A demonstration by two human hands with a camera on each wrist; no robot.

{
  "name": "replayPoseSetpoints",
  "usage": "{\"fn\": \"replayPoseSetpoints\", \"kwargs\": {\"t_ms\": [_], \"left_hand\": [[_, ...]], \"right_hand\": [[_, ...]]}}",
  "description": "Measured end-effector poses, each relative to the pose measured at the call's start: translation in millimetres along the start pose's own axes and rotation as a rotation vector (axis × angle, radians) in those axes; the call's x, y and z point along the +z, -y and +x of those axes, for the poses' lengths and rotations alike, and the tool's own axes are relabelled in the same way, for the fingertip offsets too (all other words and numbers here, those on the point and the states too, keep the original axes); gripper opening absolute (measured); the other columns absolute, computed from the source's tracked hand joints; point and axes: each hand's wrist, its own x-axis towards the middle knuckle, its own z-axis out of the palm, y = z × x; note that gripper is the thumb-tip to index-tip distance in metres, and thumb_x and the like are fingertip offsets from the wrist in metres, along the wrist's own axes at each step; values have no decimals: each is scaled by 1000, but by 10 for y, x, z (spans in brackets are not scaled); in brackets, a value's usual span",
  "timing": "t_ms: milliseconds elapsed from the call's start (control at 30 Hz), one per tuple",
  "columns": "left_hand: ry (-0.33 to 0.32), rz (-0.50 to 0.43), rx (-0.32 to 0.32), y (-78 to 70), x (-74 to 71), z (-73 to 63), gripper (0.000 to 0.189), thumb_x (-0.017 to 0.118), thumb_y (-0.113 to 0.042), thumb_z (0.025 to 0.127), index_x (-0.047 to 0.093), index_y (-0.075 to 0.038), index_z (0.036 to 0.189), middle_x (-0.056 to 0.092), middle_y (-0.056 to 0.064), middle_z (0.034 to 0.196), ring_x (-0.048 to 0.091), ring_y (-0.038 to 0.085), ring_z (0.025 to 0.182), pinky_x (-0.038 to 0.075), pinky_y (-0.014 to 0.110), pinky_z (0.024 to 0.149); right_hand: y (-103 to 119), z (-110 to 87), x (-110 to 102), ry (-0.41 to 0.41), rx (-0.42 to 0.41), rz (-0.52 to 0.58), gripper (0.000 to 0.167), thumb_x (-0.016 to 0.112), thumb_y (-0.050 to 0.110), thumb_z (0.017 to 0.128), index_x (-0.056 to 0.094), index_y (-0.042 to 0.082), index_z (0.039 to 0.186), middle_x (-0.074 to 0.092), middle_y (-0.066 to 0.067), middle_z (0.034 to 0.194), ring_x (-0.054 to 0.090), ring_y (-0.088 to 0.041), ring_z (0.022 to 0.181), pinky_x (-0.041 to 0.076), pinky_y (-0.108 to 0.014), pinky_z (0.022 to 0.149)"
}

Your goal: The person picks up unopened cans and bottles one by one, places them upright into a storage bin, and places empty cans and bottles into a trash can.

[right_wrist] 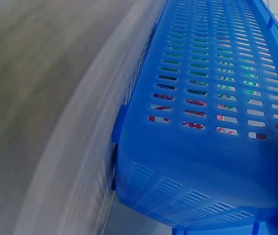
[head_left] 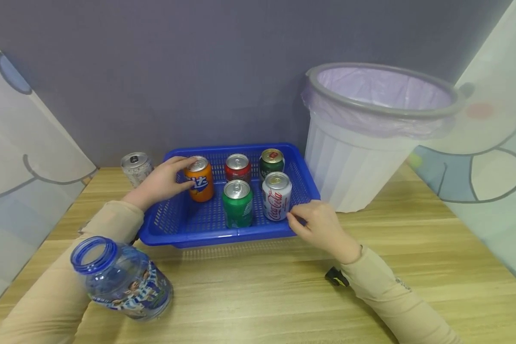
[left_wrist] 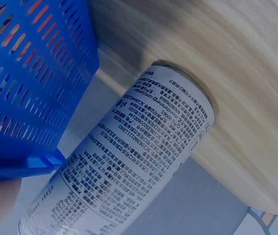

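A blue basket (head_left: 172,236) holds several drink cans. Inside its left part, my left hand (head_left: 165,179) curls its fingers and thumb around an orange Fanta can (head_left: 202,191). My right hand (head_left: 320,222) is over the basket's front right corner, thumb and forefinger bent close together beside a silver Coca-Cola can (head_left: 277,198); I cannot tell whether it grips anything. Between them stand a green can (head_left: 238,205) and a red can (head_left: 238,169), with a dark green can (head_left: 272,165) at the back right. Only the basket's slotted wall (right_wrist: 202,161) shows in the right wrist view.
Left of the basket stands a white printed can (left_wrist: 129,142), partly behind my left hand in the head view. A clear blue wide-mouthed bottle (head_left: 129,282) is at the front left. The tall white bin (head_left: 352,157) with a purple liner stands right of the basket.
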Motion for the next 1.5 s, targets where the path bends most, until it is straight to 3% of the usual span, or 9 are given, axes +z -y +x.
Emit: {"fn": "replayPoseSetpoints", "kwargs": {"t_ms": [333,667,833,967,1033,1167,1233,1400,1500], "left_hand": [[-136,-183,-4,83,9,-84,39,63,-9,89,54,5,124,51,25,128,52,43,114,41,53,98],[-164,-319,-43,119,-18,-294,32,60,-14,92,58,4,119,56,22,121,53,41,115,37,52,101],[-190,-336,-23,120,-2,-369,28,61,-9,91,61,3,115,60,19,117,54,31,112,40,37,102],[-214,-322,-26,123,28,-389,26,62,-11,90,63,2,112,62,17,115,52,21,110,39,39,102],[-227,-325,-39,125,37,-405,25,62,-14,91,64,0,112,63,16,113,53,14,108,39,44,100],[-251,-364,-96,139,57,-473,24,62,-18,91,65,-2,110,63,16,113,51,-4,105,41,30,99],[-255,-413,-117,148,65,-521,25,62,-18,92,65,-2,110,61,18,119,50,-2,112,39,30,103],[-275,-506,-141,161,88,-624,28,60,-20,93,62,1,112,54,20,130,45,19,129,33,35,110],[-324,-541,-152,179,122,-662,29,60,-20,93,61,2,112,59,10,125,49,4,122,36,16,103]], "right_hand": [[21,-5,3,-3,0,2,21,56,14,79,55,13,58,53,6,51,45,-9,44,35,-25,44],[25,-15,-20,-16,2,-5,21,55,14,79,54,13,58,52,5,50,43,-9,43,34,-24,43],[26,-17,-25,-15,4,-7,21,56,13,78,54,13,57,52,6,50,43,-9,43,34,-25,44],[24,-19,-19,-16,2,-5,20,56,13,78,55,13,58,53,6,51,44,-9,44,35,-26,44],[24,-18,-16,-18,0,-5,20,56,13,78,55,13,58,53,6,51,44,-9,44,35,-26,44],[22,-9,-10,-13,0,-4,21,56,13,78,54,13,58,52,5,50,43,-9,44,34,-25,44],[23,-4,-7,-9,-1,-6,21,56,13,79,54,13,58,52,5,50,43,-9,44,34,-25,45],[26,-1,-6,-7,-4,-14,23,55,14,79,52,13,57,50,5,49,40,-8,43,32,-24,44],[25,-4,-4,-9,-6,-16,23,55,14,79,52,13,57,49,5,49,40,-8,43,32,-24,44]]}}
